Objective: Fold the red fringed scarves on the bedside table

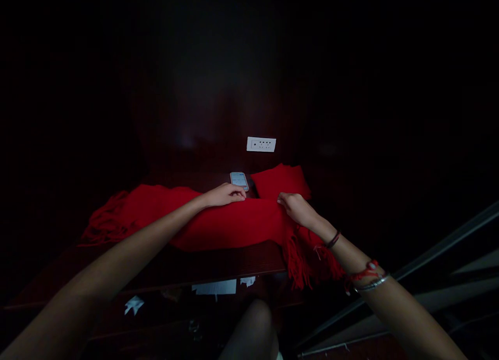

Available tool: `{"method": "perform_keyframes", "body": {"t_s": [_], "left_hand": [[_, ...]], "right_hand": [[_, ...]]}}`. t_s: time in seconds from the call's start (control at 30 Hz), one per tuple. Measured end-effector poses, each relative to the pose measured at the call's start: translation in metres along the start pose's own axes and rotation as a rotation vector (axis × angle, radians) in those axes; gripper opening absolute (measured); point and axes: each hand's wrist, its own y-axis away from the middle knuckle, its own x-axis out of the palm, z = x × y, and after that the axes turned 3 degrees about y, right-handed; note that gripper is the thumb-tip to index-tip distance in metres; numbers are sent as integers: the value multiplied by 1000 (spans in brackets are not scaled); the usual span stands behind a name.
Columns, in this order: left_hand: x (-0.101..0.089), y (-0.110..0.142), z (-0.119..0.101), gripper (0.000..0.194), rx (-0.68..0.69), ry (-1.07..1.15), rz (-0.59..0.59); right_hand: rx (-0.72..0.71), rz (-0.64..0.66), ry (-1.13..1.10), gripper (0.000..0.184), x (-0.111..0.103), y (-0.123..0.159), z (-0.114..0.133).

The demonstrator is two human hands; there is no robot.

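Observation:
A red fringed scarf lies spread across a dark wooden table, its tassels hanging at the far left and over the front right edge. My left hand rests on the scarf's upper edge with fingers curled onto the cloth. My right hand pinches the cloth a little to the right, fingers closed on a fold. A folded red piece sits just behind my right hand. A phone with a lit screen lies on the table beyond my left hand.
A white wall socket is on the dark wall behind the table. White paper scraps lie below the table's front edge. My knee shows at the bottom. Pale slanted rails run along the right. The room is very dark.

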Motion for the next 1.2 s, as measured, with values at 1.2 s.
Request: {"method": "perform_keyframes", "body": {"t_s": [1.2], "left_hand": [[-18, 60, 23, 30, -154, -279, 165]], "right_hand": [[-105, 88, -123, 13, -68, 4, -20]]}}
